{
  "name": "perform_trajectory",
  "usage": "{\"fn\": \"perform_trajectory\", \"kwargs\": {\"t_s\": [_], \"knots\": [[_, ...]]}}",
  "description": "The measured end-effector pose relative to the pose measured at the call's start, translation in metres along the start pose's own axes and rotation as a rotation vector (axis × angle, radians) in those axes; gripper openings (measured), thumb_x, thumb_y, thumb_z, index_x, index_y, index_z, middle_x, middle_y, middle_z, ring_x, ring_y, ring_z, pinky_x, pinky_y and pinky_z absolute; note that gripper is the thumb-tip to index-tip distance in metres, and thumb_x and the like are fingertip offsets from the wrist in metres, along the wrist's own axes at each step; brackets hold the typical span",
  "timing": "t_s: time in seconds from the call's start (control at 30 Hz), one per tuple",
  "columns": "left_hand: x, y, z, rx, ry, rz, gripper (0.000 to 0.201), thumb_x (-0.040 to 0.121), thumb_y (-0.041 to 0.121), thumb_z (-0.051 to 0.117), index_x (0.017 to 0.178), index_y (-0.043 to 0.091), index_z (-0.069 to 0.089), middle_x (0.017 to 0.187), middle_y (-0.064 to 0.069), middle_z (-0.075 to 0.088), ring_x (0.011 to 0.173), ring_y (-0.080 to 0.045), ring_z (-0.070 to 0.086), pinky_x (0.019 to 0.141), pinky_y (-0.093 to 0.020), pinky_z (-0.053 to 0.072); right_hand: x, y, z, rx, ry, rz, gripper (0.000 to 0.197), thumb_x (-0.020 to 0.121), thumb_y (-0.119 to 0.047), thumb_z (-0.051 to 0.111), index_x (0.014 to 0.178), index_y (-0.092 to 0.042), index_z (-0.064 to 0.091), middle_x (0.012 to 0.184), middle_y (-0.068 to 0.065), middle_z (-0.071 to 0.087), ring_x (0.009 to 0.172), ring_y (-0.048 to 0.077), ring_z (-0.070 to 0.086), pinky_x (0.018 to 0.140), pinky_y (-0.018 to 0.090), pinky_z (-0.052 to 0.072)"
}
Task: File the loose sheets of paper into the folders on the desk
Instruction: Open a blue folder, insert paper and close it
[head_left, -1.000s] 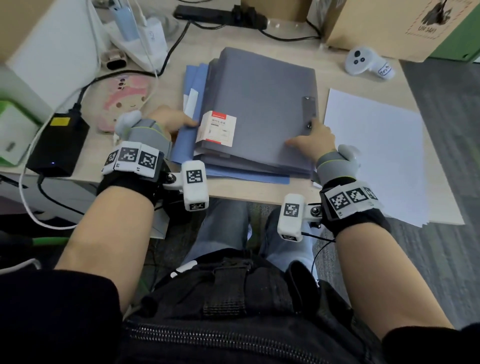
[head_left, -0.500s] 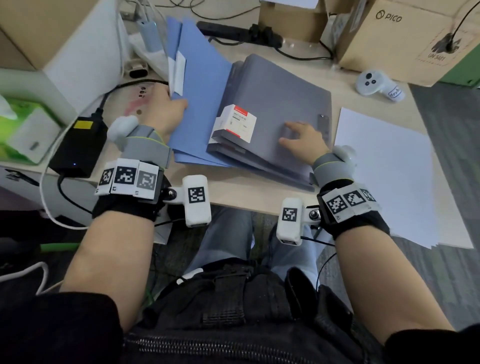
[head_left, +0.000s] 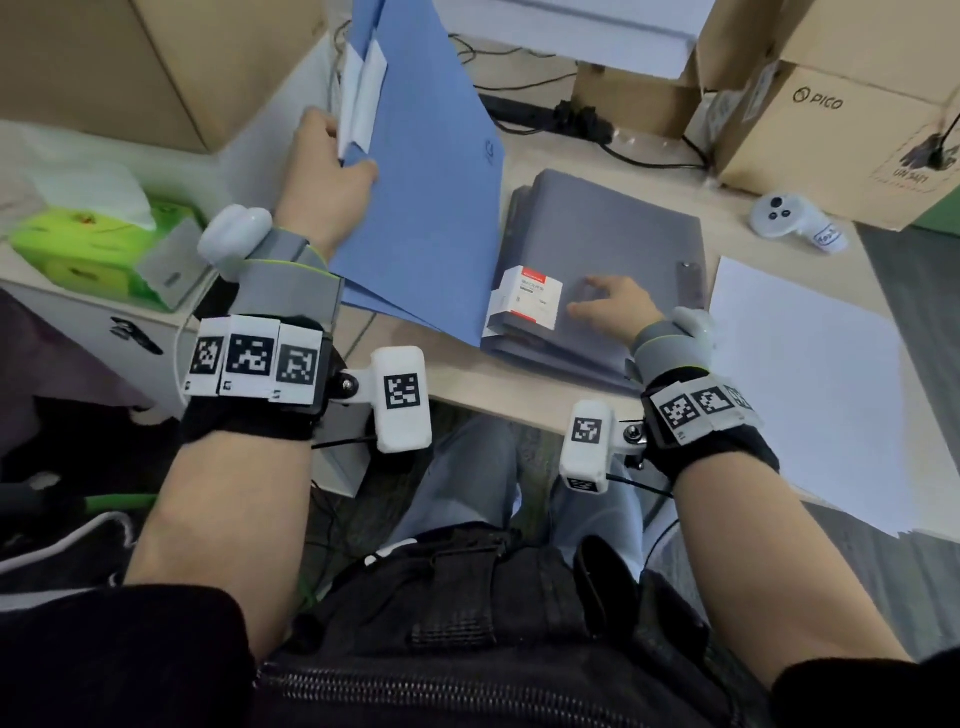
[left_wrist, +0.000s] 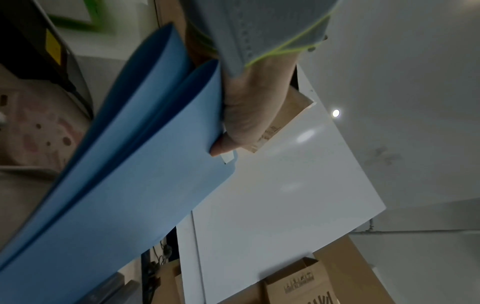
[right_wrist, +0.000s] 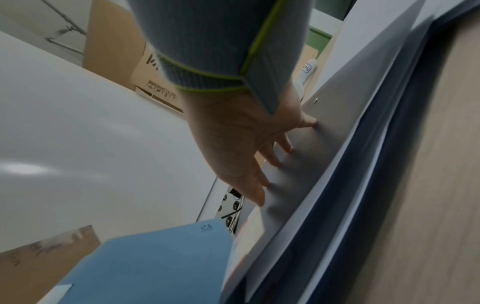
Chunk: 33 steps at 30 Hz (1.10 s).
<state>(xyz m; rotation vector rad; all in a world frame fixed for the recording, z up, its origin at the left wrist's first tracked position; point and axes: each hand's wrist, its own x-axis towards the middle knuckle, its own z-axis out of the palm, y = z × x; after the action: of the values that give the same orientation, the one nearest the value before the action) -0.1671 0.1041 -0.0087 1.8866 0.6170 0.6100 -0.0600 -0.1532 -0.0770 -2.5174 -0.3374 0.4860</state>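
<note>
My left hand (head_left: 327, 176) grips two blue folders (head_left: 426, 197) by their left edge and holds them tilted up off the desk; in the left wrist view the thumb (left_wrist: 226, 144) pinches the blue folders (left_wrist: 135, 164). A stack of grey folders (head_left: 613, 244) lies on the desk, with a small white and red box (head_left: 527, 296) at its near left corner. My right hand (head_left: 608, 306) lies flat on the grey stack with straight fingers (right_wrist: 259, 185) pressing on the grey cover (right_wrist: 311, 168). Loose white sheets (head_left: 810, 389) lie to the right of the stack.
Cardboard boxes (head_left: 831, 114) stand at the back right, with a white controller (head_left: 779, 215) in front of them. A black power strip (head_left: 550, 119) and cables run along the back. A green tissue box (head_left: 98, 244) sits at the left. The desk edge (head_left: 498, 400) runs near my wrists.
My left hand has pulled the blue folders out from under the grey stack and raised them up and to the left. My right hand has slid left across the grey cover, still pressing it.
</note>
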Motion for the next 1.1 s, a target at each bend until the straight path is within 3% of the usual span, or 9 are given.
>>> {"fn": "perform_trajectory", "kwargs": {"t_s": [0.2, 0.3, 0.43, 0.6, 0.73, 0.8, 0.9, 1.0, 1.1], "knots": [[-0.006, 0.001, -0.026, -0.042, 0.087, 0.106, 0.022, 0.086, 0.006, 0.053, 0.088, 0.023, 0.039, 0.075, 0.011, 0.041, 0.063, -0.001, 0.039, 0.051, -0.005, 0.033, -0.014, -0.03, 0.011, 0.187, -0.022, -0.137, 0.042, 0.094, -0.038, 0.05, 0.122, -0.009, 0.06, 0.127, 0.01, 0.061, 0.12, 0.023, 0.054, 0.103, 0.034, 0.04], [-0.012, 0.002, -0.032, -0.107, 0.09, 0.113, 0.026, 0.083, 0.009, 0.055, 0.081, 0.029, 0.039, 0.077, 0.01, 0.044, 0.065, -0.004, 0.041, 0.055, -0.009, 0.036, -0.021, -0.046, 0.015, 0.314, -0.046, -0.201, 0.042, 0.096, -0.041, 0.044, 0.119, -0.011, 0.062, 0.112, 0.007, 0.064, 0.102, 0.019, 0.057, 0.087, 0.028, 0.043], [-0.025, 0.007, -0.034, -0.185, 0.083, 0.114, 0.023, 0.074, 0.015, 0.055, 0.095, 0.018, 0.045, 0.087, -0.004, 0.051, 0.07, -0.011, 0.045, 0.063, -0.016, 0.041, -0.025, -0.056, 0.02, 0.475, -0.131, -0.206, 0.044, 0.097, -0.04, 0.042, 0.127, -0.01, 0.054, 0.114, 0.005, 0.062, 0.096, 0.015, 0.057, 0.069, 0.014, 0.042], [-0.032, 0.018, -0.041, -0.249, 0.111, 0.193, 0.02, 0.071, 0.017, 0.055, 0.083, 0.03, 0.046, 0.089, -0.003, 0.057, 0.082, -0.017, 0.051, 0.077, -0.031, 0.046, -0.024, -0.054, 0.025, 0.564, -0.169, -0.201, 0.044, 0.096, -0.041, 0.046, 0.12, -0.006, 0.059, 0.099, -0.002, 0.06, 0.077, 0.008, 0.056, 0.067, 0.009, 0.044], [-0.033, 0.025, -0.042, -0.36, 0.105, 0.235, 0.019, 0.075, 0.01, 0.054, 0.086, 0.025, 0.048, 0.083, 0.008, 0.058, 0.072, -0.004, 0.055, 0.076, -0.024, 0.048, -0.023, -0.054, 0.021, 0.683, -0.103, -0.205, 0.035, 0.093, -0.036, 0.054, 0.115, -0.01, 0.058, 0.102, 0.001, 0.059, 0.088, 0.013, 0.058, 0.081, 0.031, 0.052], [-0.034, 0.026, -0.037, -0.38, 0.083, 0.217, 0.02, 0.076, 0.009, 0.053, 0.088, 0.024, 0.05, 0.084, 0.008, 0.059, 0.071, 0.001, 0.056, 0.076, -0.022, 0.048, -0.023, -0.052, 0.016, 0.785, -0.02, -0.193, 0.026, 0.092, -0.03, 0.058, 0.11, -0.012, 0.058, 0.099, 0.001, 0.063, 0.082, 0.01, 0.061, 0.07, 0.024, 0.055], [-0.034, 0.023, -0.017, -0.409, 0.029, 0.153, 0.019, 0.071, 0.012, 0.055, 0.088, 0.02, 0.052, 0.083, 0.002, 0.058, 0.079, -0.013, 0.052, 0.076, -0.026, 0.046, -0.022, -0.041, 0.008, 0.855, 0.142, -0.137, 0.015, 0.086, -0.026, 0.064, 0.093, -0.013, 0.061, 0.087, 0.002, 0.063, 0.07, 0.011, 0.058, 0.059, 0.018, 0.047], [-0.037, 0.017, 0.015, -0.408, -0.049, 0.055, 0.027, 0.074, 0.012, 0.058, 0.1, 0.011, 0.055, 0.084, 0.003, 0.058, 0.078, -0.014, 0.054, 0.077, -0.025, 0.048, -0.021, -0.022, 0.002, 0.86, 0.295, -0.037, 0.019, 0.07, -0.031, 0.064, 0.08, -0.016, 0.058, 0.089, 0.007, 0.061, 0.077, 0.019, 0.055, 0.073, 0.028, 0.046], [-0.042, 0.012, 0.047, -0.416, -0.137, -0.002, 0.038, 0.075, 0.012, 0.058, 0.112, 0.005, 0.053, 0.094, -0.005, 0.06, 0.087, -0.019, 0.056, 0.082, -0.03, 0.05, -0.021, 0.003, -0.006, 0.82, 0.432, 0.066, 0.048, 0.062, -0.034, 0.061, 0.103, -0.009, 0.063, 0.102, 0.008, 0.066, 0.09, 0.021, 0.059, 0.088, 0.036, 0.048]]}}
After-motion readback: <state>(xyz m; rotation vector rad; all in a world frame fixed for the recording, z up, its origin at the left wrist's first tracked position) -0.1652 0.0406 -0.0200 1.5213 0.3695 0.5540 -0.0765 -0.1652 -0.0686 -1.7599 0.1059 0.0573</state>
